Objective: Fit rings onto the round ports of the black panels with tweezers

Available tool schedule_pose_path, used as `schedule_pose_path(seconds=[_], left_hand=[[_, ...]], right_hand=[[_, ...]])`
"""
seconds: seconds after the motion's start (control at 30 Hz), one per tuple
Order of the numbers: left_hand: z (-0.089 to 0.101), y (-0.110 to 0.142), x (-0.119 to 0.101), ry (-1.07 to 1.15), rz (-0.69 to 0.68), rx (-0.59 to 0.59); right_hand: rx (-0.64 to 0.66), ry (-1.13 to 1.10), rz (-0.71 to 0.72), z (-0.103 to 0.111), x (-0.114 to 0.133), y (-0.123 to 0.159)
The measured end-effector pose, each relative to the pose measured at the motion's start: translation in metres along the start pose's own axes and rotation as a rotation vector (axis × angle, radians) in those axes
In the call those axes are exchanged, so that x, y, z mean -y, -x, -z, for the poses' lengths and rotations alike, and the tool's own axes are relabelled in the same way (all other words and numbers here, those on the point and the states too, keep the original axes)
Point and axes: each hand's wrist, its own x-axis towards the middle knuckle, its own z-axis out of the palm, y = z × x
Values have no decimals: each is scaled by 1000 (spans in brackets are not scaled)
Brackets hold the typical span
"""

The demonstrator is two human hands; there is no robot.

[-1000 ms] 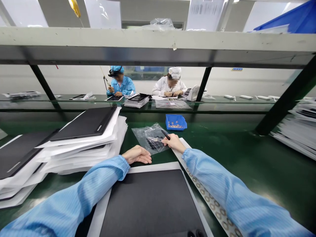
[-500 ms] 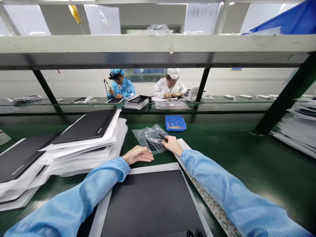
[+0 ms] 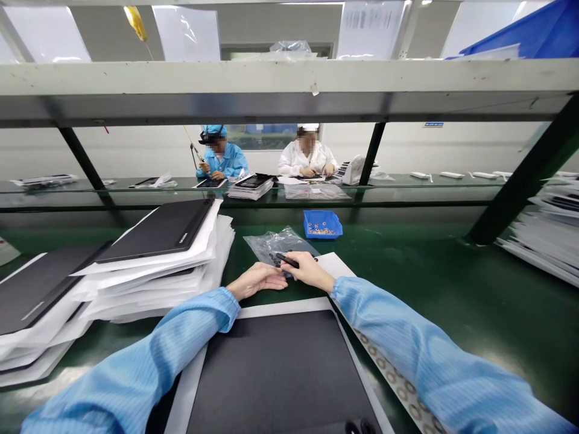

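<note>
My right hand (image 3: 311,271) grips a black pen-shaped tool (image 3: 288,260), whose tip points left over a clear plastic bag (image 3: 266,242). Small black parts show through the bag, partly covered by my right hand. Just left of it, my left hand (image 3: 259,279) is held open with its fingers stretched out, close to the right fingers; whether the two touch is unclear. In front of me a black tablet panel (image 3: 280,374) lies on a white sheet. Black round parts (image 3: 359,427) sit at its lower edge. Beneath my right forearm runs a pale strip with ring shapes (image 3: 398,386).
A blue bin (image 3: 322,225) holding small gold-coloured rings stands behind the bag. Stacks of tablets and white sheets (image 3: 194,265) rise at the left, with more sheets (image 3: 547,241) at far right. A shelf beam (image 3: 289,78) crosses overhead. Two people sit across.
My right hand has moved left and slightly toward me with the black tool, away from the bag's middle and up to my left hand. My left hand has shifted slightly right and up.
</note>
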Motion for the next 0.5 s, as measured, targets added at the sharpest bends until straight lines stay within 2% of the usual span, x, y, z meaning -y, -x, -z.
schedule_pose_path(seconds=[0.23,0.5], left_hand=[[-1,0,0,-10,-20,11],[-1,2,3,-28,-64,40]], right_hand=[[21,-158,-76,1,-6,5],[-5,-233,-137,-5,2,7]])
